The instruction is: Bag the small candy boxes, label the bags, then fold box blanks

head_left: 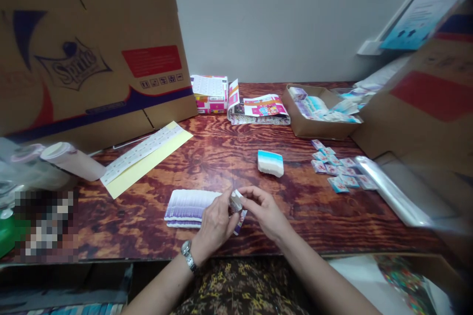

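Both hands meet over the near middle of the table. Between the fingers of my left hand [217, 217] is a small paper box [235, 200], its pale inside showing at the upper end. My right hand [264, 211] pinches the edge of that end with thumb and forefinger. A purple-and-white printed part of it peeks out below the left thumb. Just left of my left hand lies a fanned row of flat purple-and-white card pieces [188, 205], partly hidden by that hand. A stack of blue-and-white card pieces [270, 163] lies beyond my right hand.
Several small printed boxes [338, 167] lie at right, near a clear plastic roll [393, 192]. Behind them stands a cardboard tray [321, 129] holding cards. Large cartons [111, 103] flank the table. A yellow-backed label sheet [148, 160] and a white roll [74, 161] lie left.
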`<state>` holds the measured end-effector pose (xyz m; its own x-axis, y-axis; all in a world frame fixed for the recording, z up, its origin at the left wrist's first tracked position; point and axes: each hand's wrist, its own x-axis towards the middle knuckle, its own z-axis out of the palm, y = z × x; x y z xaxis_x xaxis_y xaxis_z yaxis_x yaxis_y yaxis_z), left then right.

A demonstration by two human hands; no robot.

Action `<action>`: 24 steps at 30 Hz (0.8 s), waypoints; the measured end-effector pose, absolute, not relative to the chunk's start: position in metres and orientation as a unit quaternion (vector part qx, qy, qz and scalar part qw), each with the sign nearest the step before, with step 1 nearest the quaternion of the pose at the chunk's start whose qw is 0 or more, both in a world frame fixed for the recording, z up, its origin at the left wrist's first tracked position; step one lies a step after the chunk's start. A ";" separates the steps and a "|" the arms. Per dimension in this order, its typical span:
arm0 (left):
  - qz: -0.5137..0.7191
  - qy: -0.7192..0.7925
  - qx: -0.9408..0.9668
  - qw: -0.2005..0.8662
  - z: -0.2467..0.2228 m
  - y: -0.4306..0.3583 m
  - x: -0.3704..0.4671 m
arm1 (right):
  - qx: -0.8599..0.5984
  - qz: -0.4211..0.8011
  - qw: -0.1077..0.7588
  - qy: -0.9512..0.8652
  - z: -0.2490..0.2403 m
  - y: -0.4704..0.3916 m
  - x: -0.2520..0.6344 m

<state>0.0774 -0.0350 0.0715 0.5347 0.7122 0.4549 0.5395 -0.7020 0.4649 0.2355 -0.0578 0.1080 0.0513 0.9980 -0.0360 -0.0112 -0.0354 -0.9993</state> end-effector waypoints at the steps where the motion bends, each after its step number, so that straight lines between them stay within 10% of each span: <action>1: 0.312 0.372 0.863 0.137 0.071 -0.035 0.078 | -0.527 0.485 0.501 -0.486 0.109 -0.056 0.236; 8: 0.295 0.396 0.863 0.105 0.065 -0.031 0.088 | -0.584 0.249 0.438 -0.636 0.113 -0.061 0.226; 24: 0.255 0.395 0.883 -0.002 0.087 0.036 0.088 | -0.633 0.193 0.213 -0.719 0.033 -0.057 0.276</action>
